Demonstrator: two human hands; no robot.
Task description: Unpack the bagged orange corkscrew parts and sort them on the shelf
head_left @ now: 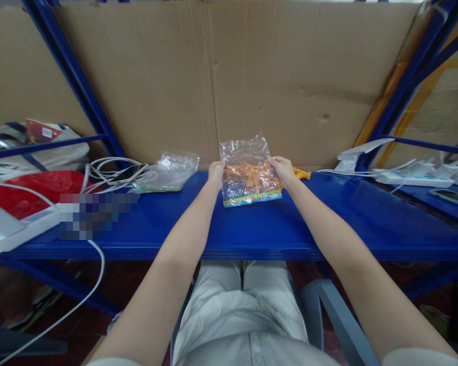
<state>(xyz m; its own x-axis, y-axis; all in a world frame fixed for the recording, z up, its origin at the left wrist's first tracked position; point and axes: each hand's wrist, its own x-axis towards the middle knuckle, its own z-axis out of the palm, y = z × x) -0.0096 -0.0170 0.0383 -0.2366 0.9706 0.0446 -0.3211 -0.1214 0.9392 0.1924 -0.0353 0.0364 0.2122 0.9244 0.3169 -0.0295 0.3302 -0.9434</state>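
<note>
A clear plastic bag (248,175) with orange pieces inside and a coloured strip along its lower edge is held up just above the blue shelf (275,229). My left hand (216,172) pinches the bag's left edge. My right hand (283,169) pinches its right edge. Both hands have their fingers closed on the plastic. A small orange piece (302,174) lies on the shelf just right of my right hand.
A second clear bag (168,172) lies to the left beside a coil of white cables (112,173). Red cloth (30,192) and a white box (11,229) sit at far left. Power strips and cables (412,175) lie at right. Cardboard (229,76) backs the shelf.
</note>
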